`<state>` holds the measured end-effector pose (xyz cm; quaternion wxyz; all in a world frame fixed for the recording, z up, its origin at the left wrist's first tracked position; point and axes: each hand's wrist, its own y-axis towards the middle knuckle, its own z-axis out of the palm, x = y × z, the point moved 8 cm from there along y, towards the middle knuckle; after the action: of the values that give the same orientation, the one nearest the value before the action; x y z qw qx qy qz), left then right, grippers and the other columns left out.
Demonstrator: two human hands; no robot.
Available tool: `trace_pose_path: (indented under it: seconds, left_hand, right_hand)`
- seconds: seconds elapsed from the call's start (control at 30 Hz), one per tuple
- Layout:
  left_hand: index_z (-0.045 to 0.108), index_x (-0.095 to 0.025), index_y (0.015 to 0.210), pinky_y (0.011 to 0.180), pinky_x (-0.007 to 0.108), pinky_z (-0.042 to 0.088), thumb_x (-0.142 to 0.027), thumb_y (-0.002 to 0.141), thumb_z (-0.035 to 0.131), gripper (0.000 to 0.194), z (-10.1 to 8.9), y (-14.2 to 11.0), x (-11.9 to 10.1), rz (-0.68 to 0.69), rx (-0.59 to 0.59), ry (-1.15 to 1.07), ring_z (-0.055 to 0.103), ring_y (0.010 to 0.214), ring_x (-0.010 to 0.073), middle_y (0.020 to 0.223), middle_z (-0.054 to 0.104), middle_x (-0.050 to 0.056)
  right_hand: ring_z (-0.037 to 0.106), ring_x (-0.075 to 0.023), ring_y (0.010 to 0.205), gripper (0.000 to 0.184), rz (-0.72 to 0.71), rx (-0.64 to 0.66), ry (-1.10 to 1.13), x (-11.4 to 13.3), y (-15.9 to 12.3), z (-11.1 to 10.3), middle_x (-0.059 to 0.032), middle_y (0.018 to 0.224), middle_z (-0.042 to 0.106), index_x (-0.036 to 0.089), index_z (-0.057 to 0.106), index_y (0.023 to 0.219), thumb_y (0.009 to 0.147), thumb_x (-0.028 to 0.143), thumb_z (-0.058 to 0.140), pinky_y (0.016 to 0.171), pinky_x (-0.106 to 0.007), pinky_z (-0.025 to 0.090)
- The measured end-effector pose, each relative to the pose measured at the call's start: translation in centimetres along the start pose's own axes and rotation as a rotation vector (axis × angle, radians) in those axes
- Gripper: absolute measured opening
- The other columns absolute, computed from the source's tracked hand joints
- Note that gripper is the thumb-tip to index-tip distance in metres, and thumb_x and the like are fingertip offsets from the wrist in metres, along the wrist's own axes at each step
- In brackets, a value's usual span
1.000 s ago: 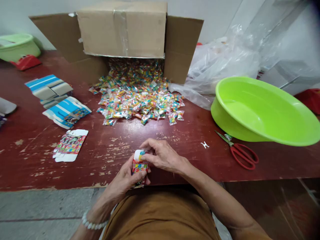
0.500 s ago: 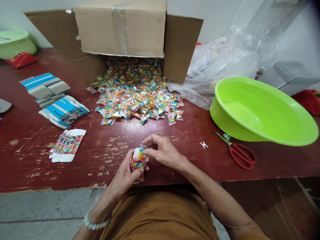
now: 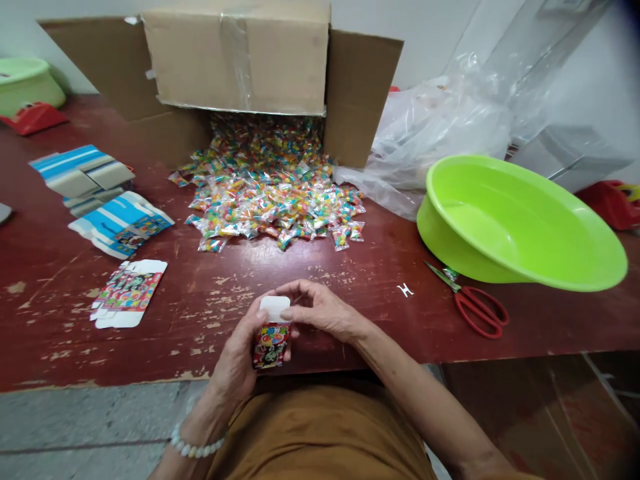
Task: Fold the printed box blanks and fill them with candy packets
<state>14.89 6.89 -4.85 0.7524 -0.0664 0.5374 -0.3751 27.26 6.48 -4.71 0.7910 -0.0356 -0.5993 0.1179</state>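
Near the table's front edge, my left hand [image 3: 240, 347] is wrapped round a small printed candy box [image 3: 272, 345], held upright. The box's white top flap [image 3: 275, 308] shows above the printed front. My right hand [image 3: 325, 312] pinches the flap from the right, its thumb on the near face and its fingers behind. No candy packet shows at the top of the box now. Beyond my hands lies a heap of small clear candy packets [image 3: 270, 213], spilling from a cardboard box [image 3: 240, 63].
Flattened red candy boxes [image 3: 131, 293] lie on the left, with blue-and-white folded cartons [image 3: 120, 223] behind. At right stand a green basin [image 3: 520, 220] and red-handled scissors [image 3: 480, 310]. A white paper scrap [image 3: 405, 290] lies nearer. Clear plastic bags [image 3: 440, 133] sit behind.
The colourful candy packet at the box's top has gone out of sight. My right fingers have moved onto the white flap, and more of the box's printed front shows.
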Motion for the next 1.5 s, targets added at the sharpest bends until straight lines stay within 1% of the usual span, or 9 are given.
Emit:
trace_pose_path:
  seconds: [0.17, 0.33, 0.47, 0.63, 0.83, 0.97, 1.13, 1.37, 1.5]
  left_hand:
    - [0.053, -0.020, 0.129, 0.043, 0.027, 0.055, -0.042, 0.078, 0.079, 0.061, 0.2, 0.2, 0.5, 0.042, -0.008, 0.008, 0.065, 0.046, 0.0182, 0.070, 0.072, 0.000]
    - [0.057, -0.014, 0.130, 0.041, 0.030, 0.055, -0.050, 0.088, 0.066, 0.056, 1.2, 0.0, 0.1, -0.128, 0.039, -0.198, 0.068, 0.047, 0.0222, 0.076, 0.076, 0.007]
    - [0.056, -0.013, 0.138, 0.043, 0.032, 0.056, -0.052, 0.095, 0.055, 0.058, 1.3, 0.0, -0.3, -0.105, 0.022, -0.196, 0.070, 0.051, 0.0229, 0.084, 0.078, 0.010]
    - [0.058, -0.013, 0.141, 0.046, 0.032, 0.057, -0.070, 0.080, 0.067, 0.085, 1.3, 0.3, -0.1, -0.050, 0.047, -0.130, 0.073, 0.059, 0.0263, 0.084, 0.078, 0.011]
    - [0.066, -0.011, 0.129, 0.042, 0.030, 0.055, -0.045, 0.088, 0.063, 0.054, -0.6, 0.5, -0.4, -0.078, -0.091, -0.152, 0.068, 0.050, 0.0205, 0.080, 0.077, 0.008]
    - [0.061, -0.013, 0.133, 0.039, 0.029, 0.054, -0.028, 0.086, 0.061, 0.049, -1.4, 0.3, -0.6, -0.068, -0.112, -0.162, 0.063, 0.045, 0.0162, 0.080, 0.076, 0.005]
    - [0.056, -0.019, 0.133, 0.044, 0.027, 0.053, -0.044, 0.085, 0.067, 0.055, -5.8, -2.6, -2.4, 0.164, -0.210, -0.035, 0.066, 0.049, 0.0187, 0.071, 0.073, 0.001]
    - [0.073, -0.024, 0.112, 0.082, 0.030, 0.054, -0.054, 0.084, 0.071, 0.041, -15.4, -11.3, -3.2, 0.389, -0.720, 0.391, 0.071, 0.093, 0.0222, 0.104, 0.079, 0.006]
    - [0.068, -0.019, 0.122, 0.092, 0.041, 0.053, -0.050, 0.094, 0.058, 0.043, -18.5, -11.7, -7.2, 0.547, -0.939, 0.851, 0.069, 0.101, 0.0271, 0.118, 0.074, 0.011]
  right_hand:
    - [0.059, -0.0086, 0.059, 0.019, -0.108, -0.078, -0.117, 0.2, -0.3, 0.5, -0.0034, 0.094, 0.070, 0.018, 0.073, 0.098, 0.087, 0.034, 0.071, 0.054, -0.022, 0.051]
    - [0.071, -0.0182, 0.100, 0.020, -0.469, -0.054, -0.354, 3.7, -1.5, 1.8, -0.0051, 0.102, 0.077, 0.022, 0.079, 0.094, 0.095, 0.034, 0.063, 0.093, -0.032, 0.056]
    - [0.069, -0.0118, 0.074, 0.014, -0.226, -0.066, -0.193, 2.6, -0.5, 1.5, -0.0051, 0.107, 0.078, 0.018, 0.078, 0.086, 0.087, 0.030, 0.070, 0.070, -0.025, 0.058]
    - [0.056, -0.0059, 0.049, 0.019, -0.003, -0.102, -0.072, 1.3, 0.5, 1.4, -0.0046, 0.093, 0.077, 0.016, 0.077, 0.088, 0.082, 0.033, 0.074, 0.045, -0.020, 0.047]
    - [0.068, -0.0173, 0.097, 0.017, -0.311, 0.021, -0.178, 2.7, -0.2, 3.2, -0.0062, 0.113, 0.071, 0.020, 0.073, 0.088, 0.087, 0.038, 0.074, 0.071, -0.028, 0.059]
    - [0.063, -0.0171, 0.098, 0.018, -0.279, 0.014, -0.312, 0.9, -0.1, 3.8, -0.0057, 0.111, 0.065, 0.022, 0.071, 0.100, 0.086, 0.034, 0.075, 0.083, -0.032, 0.056]
    - [0.059, -0.0116, 0.085, 0.044, -0.138, 0.004, -0.212, -2.4, 0.8, 3.1, -0.0063, 0.123, 0.059, 0.023, 0.063, 0.125, 0.085, 0.037, 0.073, 0.080, -0.029, 0.054]
    - [0.055, -0.0100, 0.070, 0.039, -0.020, -0.099, -0.153, -5.7, 1.5, 0.6, -0.0026, 0.097, 0.065, 0.017, 0.064, 0.117, 0.082, 0.035, 0.068, 0.064, -0.025, 0.049]
    - [0.055, -0.0101, 0.066, 0.035, -0.020, -0.123, -0.209, -5.3, 1.3, 0.8, 0.0004, 0.083, 0.064, 0.016, 0.066, 0.111, 0.082, 0.035, 0.067, 0.063, -0.025, 0.049]
